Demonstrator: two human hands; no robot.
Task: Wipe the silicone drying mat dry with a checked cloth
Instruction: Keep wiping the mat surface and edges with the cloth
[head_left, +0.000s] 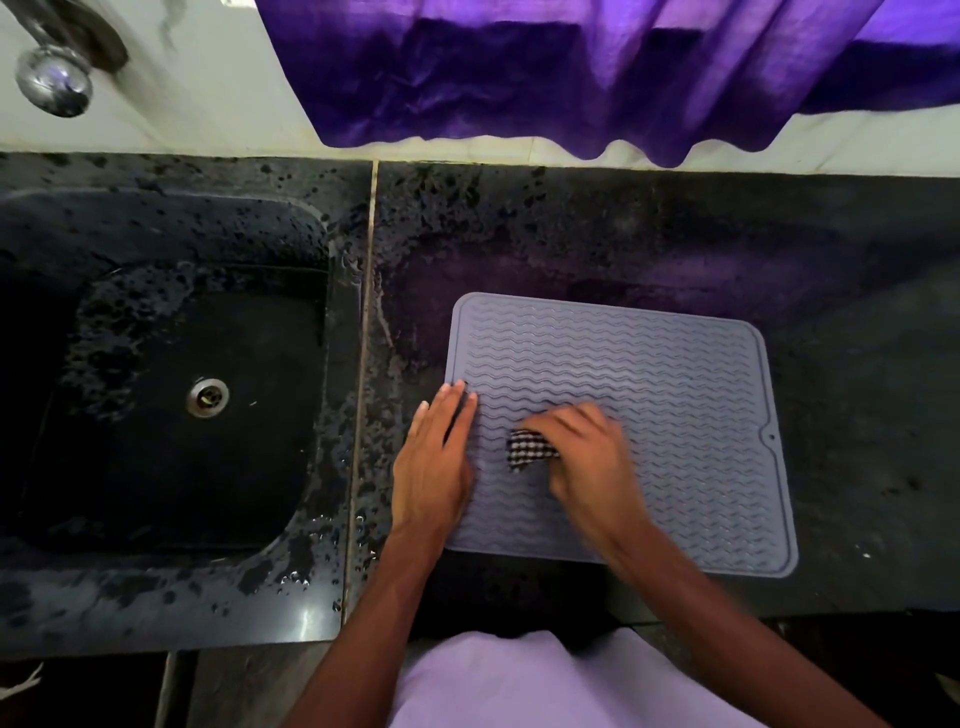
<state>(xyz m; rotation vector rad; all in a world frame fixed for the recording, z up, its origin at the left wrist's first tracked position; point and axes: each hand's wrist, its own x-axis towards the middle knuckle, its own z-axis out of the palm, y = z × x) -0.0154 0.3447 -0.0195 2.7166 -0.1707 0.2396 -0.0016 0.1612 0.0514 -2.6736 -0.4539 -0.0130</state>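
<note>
The silicone drying mat (675, 415) lies on the wet bench (857, 312); the left hand (434, 467), grip released, pins its edge while the right hand (582, 457) clenches the checked cloth (530, 449), so easing that pressure may let the mat slide.

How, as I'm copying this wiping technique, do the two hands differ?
The left hand lies flat, fingers straight, on the left edge of the mat; the right hand curls over the checked cloth nearer the middle. The left hand is sharp; the right hand blurred. Both are on the mat.
</note>
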